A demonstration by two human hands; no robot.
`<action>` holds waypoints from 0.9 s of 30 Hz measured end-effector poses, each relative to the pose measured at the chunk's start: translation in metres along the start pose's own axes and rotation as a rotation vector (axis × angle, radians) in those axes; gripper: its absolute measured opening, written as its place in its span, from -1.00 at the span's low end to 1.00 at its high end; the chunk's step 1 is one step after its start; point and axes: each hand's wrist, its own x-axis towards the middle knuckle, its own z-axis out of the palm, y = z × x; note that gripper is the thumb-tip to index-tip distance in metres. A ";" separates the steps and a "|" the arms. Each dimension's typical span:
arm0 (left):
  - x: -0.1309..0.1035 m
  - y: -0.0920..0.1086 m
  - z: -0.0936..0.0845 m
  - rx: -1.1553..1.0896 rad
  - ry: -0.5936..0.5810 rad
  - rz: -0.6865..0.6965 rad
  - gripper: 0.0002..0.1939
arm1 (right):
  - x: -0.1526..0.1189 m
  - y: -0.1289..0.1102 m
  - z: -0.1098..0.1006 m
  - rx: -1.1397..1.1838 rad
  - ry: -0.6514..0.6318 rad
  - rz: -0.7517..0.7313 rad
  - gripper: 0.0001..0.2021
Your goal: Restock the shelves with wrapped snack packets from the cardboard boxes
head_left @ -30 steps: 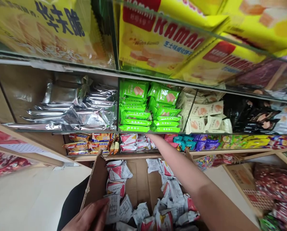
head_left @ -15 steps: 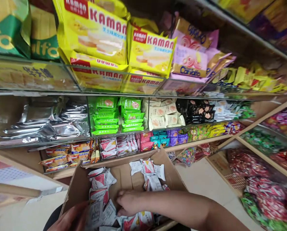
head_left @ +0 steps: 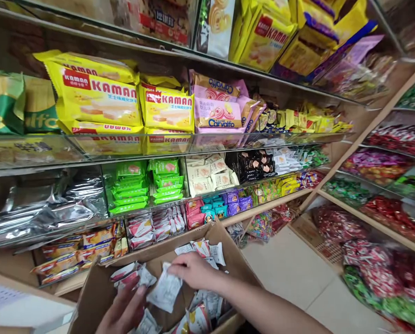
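An open cardboard box (head_left: 233, 248) stands below me, holding several small white packets with red and pink print. Inside it, my right hand (head_left: 193, 271) pinches one white packet (head_left: 165, 287) by its upper right corner, lifting it tilted over the box floor. My left hand (head_left: 122, 308) reaches in from the lower left, its fingers apart and slightly blurred, close to the held packet. Just past the left fingertips lie red-and-white packets (head_left: 132, 273). Another packet (head_left: 148, 322) shows beneath the left hand.
Ahead, a glass-fronted shelf holds similar white-and-pink packets (head_left: 141, 229), green packets (head_left: 129, 185), silver packs (head_left: 33, 199) and yellow KAMAN packs (head_left: 103, 102). Bagged red sweets (head_left: 367, 269) lie on the right, beyond the tiled floor (head_left: 280, 264).
My right hand has risen from the box floor with a white packet in its fingers. My left hand has moved slightly up and right. The view has tilted up and shifted right.
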 end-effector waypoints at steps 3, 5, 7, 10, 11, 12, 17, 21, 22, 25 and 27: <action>-0.012 0.016 0.040 -0.158 -0.124 -0.019 -0.46 | -0.015 -0.013 -0.004 0.350 0.216 0.015 -0.72; -0.016 0.025 0.056 -0.196 -0.145 0.074 -0.53 | -0.022 -0.016 0.001 0.466 0.328 0.068 -0.72; -0.019 0.031 0.064 -0.195 -0.147 0.141 -0.57 | -0.025 -0.017 0.006 0.547 0.422 0.116 -0.71; -0.021 0.034 0.068 -0.176 -0.132 0.216 -0.52 | -0.025 -0.017 0.010 0.561 0.524 0.081 -0.69; -0.022 0.034 0.069 -0.168 -0.111 0.246 -0.51 | -0.025 -0.017 0.011 0.537 0.546 0.055 -0.69; -0.022 0.033 0.069 -0.158 -0.085 0.278 -0.53 | -0.024 -0.018 0.010 0.508 0.565 0.032 -0.70; -0.024 0.023 0.068 -0.066 0.065 0.339 -0.66 | -0.024 -0.021 0.011 0.285 0.653 -0.019 -0.71; -0.028 0.020 0.064 0.086 0.196 0.418 -0.71 | -0.025 -0.018 0.022 0.016 0.749 0.002 -0.66; -0.029 0.021 0.063 0.129 0.225 0.442 -0.73 | -0.026 -0.017 0.025 -0.047 0.764 0.007 -0.67; -0.032 0.025 0.058 0.240 0.270 0.494 -0.74 | -0.028 -0.014 0.031 -0.228 0.800 -0.025 -0.69; -0.033 0.027 0.055 0.286 0.272 0.512 -0.74 | -0.030 -0.015 0.030 -0.317 0.798 -0.081 -0.70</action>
